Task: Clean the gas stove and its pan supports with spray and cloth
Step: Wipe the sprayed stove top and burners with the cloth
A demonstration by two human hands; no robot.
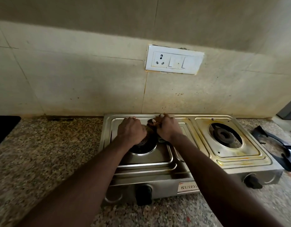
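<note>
Head view, stove (pixel 249 163) long axis along wall (pixel 92 79), right hand (pixel 168 128) fingers (pixel 159 120) clutching cloth (pixel 150 125), left hand (pixel 131 130) unclear

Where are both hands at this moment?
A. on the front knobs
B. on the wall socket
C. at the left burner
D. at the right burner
C: the left hand and the right hand are together at the left burner; the right burner is untouched.
</note>
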